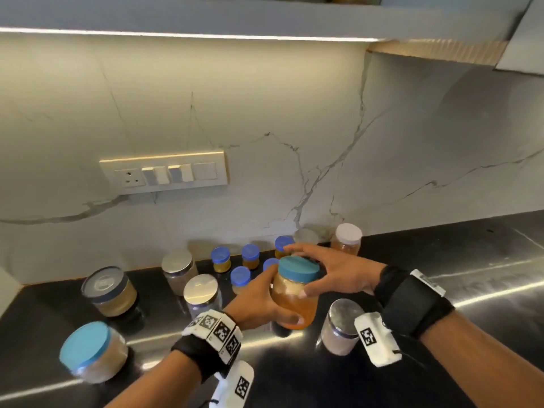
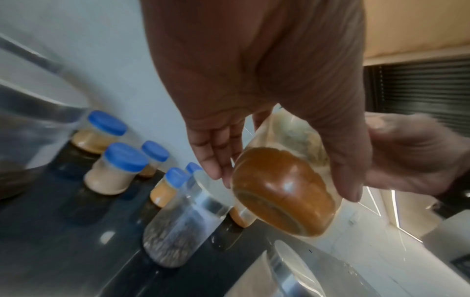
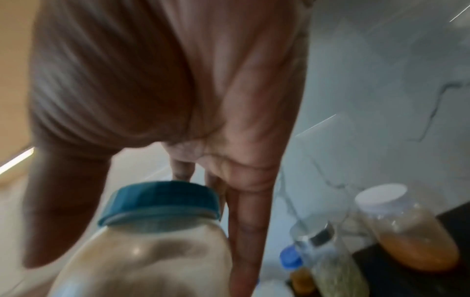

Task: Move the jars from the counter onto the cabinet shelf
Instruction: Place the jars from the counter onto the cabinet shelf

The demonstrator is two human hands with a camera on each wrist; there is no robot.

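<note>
Both hands, left hand (image 1: 259, 304) and right hand (image 1: 332, 270), clasp one amber jar (image 1: 294, 298) above the counter (image 1: 441, 260). About a dozen jars remain there; the shelf (image 1: 206, 16) mostly awaits filling.

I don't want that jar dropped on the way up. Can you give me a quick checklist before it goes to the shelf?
1. Left hand grips the orange jar body: ok.
2. Right hand steadies it near the teal lid: ok.
3. Jar lifted off the counter: ok, its base shows free in the left wrist view.
4. Lid screwed tight: cannot tell.
5. Jar upright: not ok, slightly tilted.
6. Free space on the shelf: cannot tell; only its edge shows.
</note>
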